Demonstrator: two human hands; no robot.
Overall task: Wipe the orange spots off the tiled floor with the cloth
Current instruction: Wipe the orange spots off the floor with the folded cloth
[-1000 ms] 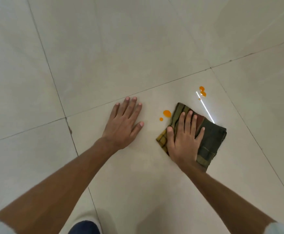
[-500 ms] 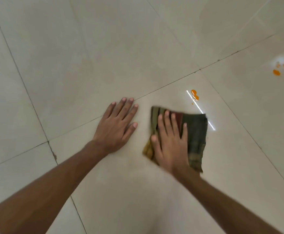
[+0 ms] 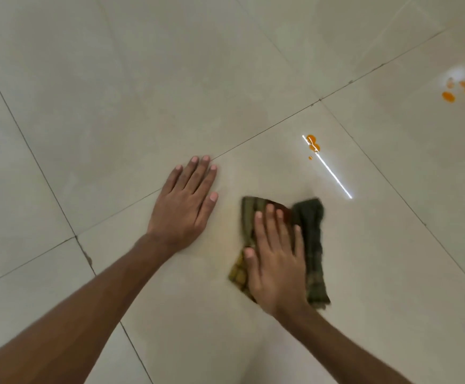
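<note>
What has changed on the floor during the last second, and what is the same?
The right hand slid the cloth over the two orange spots beside it; they are gone. The left hand stayed flat, and the spots by the light streak and far right remain.

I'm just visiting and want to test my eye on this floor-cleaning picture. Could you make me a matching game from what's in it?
Things:
1. left hand
2. right hand
3. cloth
4. nearest spots

Descriptions:
A. dark, checked, crumpled
B. orange, beside a bright streak of light
C. flat on bare tile
D. pressing on the cloth

Pairs: 1-C, 2-D, 3-A, 4-B
</note>
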